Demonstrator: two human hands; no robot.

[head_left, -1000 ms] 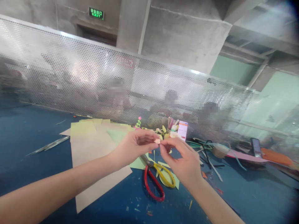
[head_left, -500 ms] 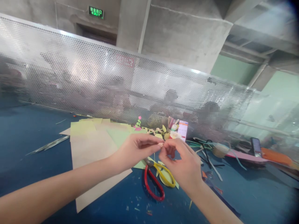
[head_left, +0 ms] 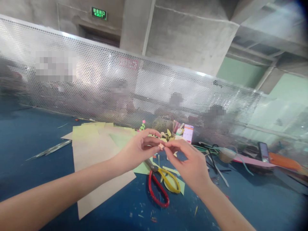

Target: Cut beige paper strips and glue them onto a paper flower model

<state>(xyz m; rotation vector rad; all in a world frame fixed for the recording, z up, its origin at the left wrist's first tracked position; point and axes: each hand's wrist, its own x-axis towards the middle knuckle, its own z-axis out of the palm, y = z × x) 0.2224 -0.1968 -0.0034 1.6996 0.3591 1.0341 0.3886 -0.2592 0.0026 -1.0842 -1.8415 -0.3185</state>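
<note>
Between my two hands, above the table, is a small pale pinkish paper piece (head_left: pixel 161 146), star- or flower-like in outline. My left hand (head_left: pixel 141 147) pinches it between thumb and fingers. From the other side the thumb and fingertips of my right hand (head_left: pixel 189 155) are closed on its edge. Below them lie scissors (head_left: pixel 158 183) with one red and one yellow handle loop, their blades partly hidden by my left hand. Green paper scraps (head_left: pixel 179 186) are beside and under the handles. Large cream sheets (head_left: pixel 96 170) lie under my left forearm.
A perforated metal screen (head_left: pixel 96 77) borders the blue table (head_left: pixel 115 211) at the back, with people blurred behind it. A phone (head_left: pixel 188 133) stands beside a cup of sticks. Metal tools (head_left: pixel 53 148) lie left; coloured strips (head_left: pixel 216 160), another phone (head_left: pixel 264 151) and an orange case (head_left: pixel 285 161) lie right.
Both hands have shifted slightly left, and the right fingers have straightened out of a tighter curl. The small paper piece has turned, so more of its shape shows.
</note>
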